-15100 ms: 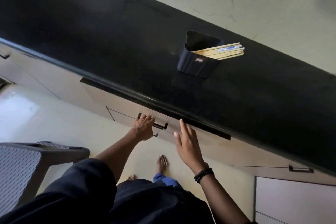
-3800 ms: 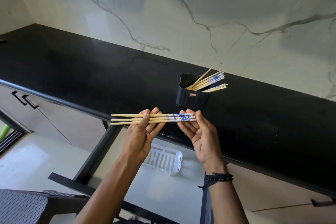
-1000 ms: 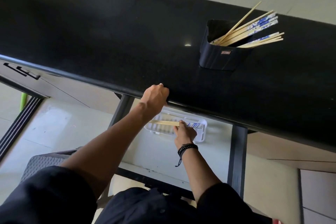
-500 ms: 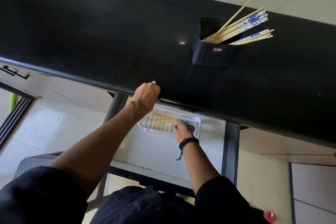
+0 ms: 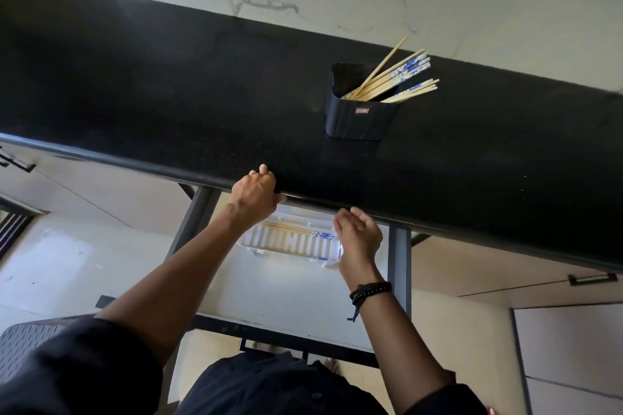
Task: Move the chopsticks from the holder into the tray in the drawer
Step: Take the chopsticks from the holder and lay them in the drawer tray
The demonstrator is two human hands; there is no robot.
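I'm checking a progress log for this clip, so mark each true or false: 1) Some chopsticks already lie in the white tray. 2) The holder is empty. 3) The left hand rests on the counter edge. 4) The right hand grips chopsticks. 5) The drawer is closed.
1) True: a few chopsticks lie lengthwise in the white tray.
2) False: the black holder has a bunch of chopsticks leaning out to the right.
3) True: the left hand rests on the front edge of the black counter.
4) False: the right hand is open and empty, above the tray's right end.
5) False: the drawer is pulled out.
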